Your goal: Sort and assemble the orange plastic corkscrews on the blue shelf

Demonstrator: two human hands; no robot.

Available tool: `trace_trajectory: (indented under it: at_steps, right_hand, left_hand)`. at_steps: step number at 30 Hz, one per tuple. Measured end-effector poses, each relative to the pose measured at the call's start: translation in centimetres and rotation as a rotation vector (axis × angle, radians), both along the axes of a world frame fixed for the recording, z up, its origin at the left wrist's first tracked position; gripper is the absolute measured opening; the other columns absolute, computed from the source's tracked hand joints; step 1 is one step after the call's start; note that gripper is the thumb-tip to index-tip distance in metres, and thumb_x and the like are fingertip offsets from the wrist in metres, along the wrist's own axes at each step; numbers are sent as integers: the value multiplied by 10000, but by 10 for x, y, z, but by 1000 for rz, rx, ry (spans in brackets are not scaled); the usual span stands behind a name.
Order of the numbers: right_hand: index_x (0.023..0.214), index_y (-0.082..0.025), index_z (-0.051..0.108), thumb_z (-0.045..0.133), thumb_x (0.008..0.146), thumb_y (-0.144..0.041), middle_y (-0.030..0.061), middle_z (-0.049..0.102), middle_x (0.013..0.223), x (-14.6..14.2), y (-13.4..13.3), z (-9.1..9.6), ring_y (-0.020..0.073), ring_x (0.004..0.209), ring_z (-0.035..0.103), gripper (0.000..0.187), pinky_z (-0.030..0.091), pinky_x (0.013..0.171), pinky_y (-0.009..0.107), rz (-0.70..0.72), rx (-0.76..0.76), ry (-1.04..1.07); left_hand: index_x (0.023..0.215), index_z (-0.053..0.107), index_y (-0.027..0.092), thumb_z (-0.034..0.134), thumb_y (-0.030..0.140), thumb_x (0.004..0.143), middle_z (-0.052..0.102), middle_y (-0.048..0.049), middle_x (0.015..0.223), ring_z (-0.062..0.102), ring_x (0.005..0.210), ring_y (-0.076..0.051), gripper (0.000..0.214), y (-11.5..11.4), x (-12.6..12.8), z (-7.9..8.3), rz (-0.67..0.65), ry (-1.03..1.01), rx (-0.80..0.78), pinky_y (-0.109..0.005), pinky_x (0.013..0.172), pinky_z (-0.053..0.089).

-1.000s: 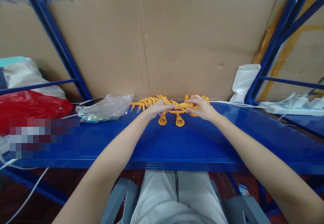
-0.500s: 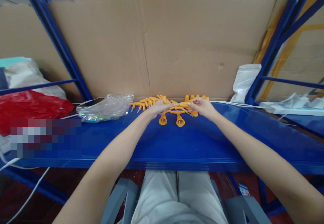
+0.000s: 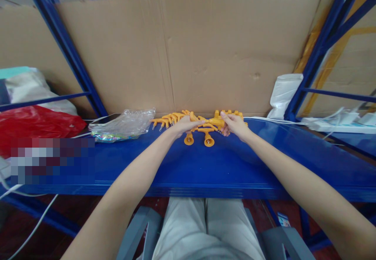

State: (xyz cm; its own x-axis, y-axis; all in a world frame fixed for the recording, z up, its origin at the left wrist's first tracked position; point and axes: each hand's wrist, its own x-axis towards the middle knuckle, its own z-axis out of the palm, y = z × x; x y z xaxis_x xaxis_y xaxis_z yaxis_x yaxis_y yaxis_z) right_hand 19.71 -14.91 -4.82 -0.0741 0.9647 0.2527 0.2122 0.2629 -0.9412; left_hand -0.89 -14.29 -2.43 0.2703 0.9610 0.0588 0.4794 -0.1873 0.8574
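Observation:
Several orange plastic corkscrews and corkscrew parts lie along the back of the blue shelf. My left hand (image 3: 185,125) is among them, closed with its thumb stretched to the right, but its fingers and what they grip are hidden. In my right hand (image 3: 235,125) is an orange corkscrew part (image 3: 214,121), its narrow end pointing at my left thumb. Two bell-mouthed corkscrews (image 3: 209,139) lie just in front, the other bell mouth (image 3: 188,138) below my left hand. Left of my hands is a row of T-handles with bare metal spirals (image 3: 168,120).
A clear plastic bag (image 3: 129,123) and a red bag (image 3: 38,127) are on the left. Cardboard (image 3: 205,52) stands behind the shelf (image 3: 205,170). On the right are a white pouch (image 3: 283,95), a power strip (image 3: 337,125) and white cables.
My right hand has shifted slightly right, its thumb raised and its fingers now wrapped lower around the orange part. My left hand has stayed nearly still.

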Motion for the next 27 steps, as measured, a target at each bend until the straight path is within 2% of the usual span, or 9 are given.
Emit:
trace_trajectory:
  at_steps: [4,10,14,16,19,21,24,27]
  right_hand:
    - [738,-198,493,499,825,-694,-19,552,442,2,0,2,86,315,484,504,370,315,185,-27,-13,0]
    - [692,-207,484,495,792,-742,12,545,472,8,1,4,89,355,465,545,357,345,214,-79,-13,-16]
    - [684,-218,484,494,736,-800,14,523,468,8,2,3,97,357,445,585,327,322,223,-93,-26,-3]
    - [701,-216,496,478,751,-796,13,518,472,8,1,4,94,359,434,582,314,319,219,-91,-39,8]
    - [717,-202,506,467,843,-698,17,522,497,9,-1,7,86,373,431,514,317,346,216,-76,-110,13]
    - [702,-189,499,522,898,-549,10,526,522,11,-4,11,75,394,438,410,329,379,211,-27,-160,-2]
    - [711,-173,502,605,898,-315,-6,547,573,13,-7,14,65,441,480,257,350,433,198,93,-195,-27]
    - [759,-174,496,600,898,-247,-14,578,601,15,-8,15,65,454,509,188,356,451,192,115,-184,-18]
  left_hand:
    - [601,452,175,651,382,833,353,59,501,273,438,-47,369,-3,-1,3,-125,-138,-63,-231,474,198]
    - [692,444,183,604,235,878,433,55,531,356,431,-52,251,3,-5,3,-150,-308,-157,-213,478,292]
    - [715,430,182,594,160,868,447,71,532,405,437,-51,225,7,-8,1,-157,-318,-112,-207,500,341]
    - [710,432,179,597,150,864,451,77,512,414,429,-48,227,8,-9,0,-156,-287,-76,-198,495,345]
    - [718,444,170,604,149,864,508,67,509,420,409,-41,218,11,-10,-1,-151,-253,-43,-181,474,342]
    - [736,457,162,589,136,872,589,35,562,433,405,-37,191,14,-11,-2,-143,-240,-35,-176,464,347]
    - [746,459,158,559,109,882,655,-3,622,462,411,-39,176,17,-13,-4,-140,-233,-27,-173,461,361]
    - [728,446,161,574,103,873,659,-4,609,480,411,-42,203,18,-14,-4,-151,-239,-16,-170,456,371]
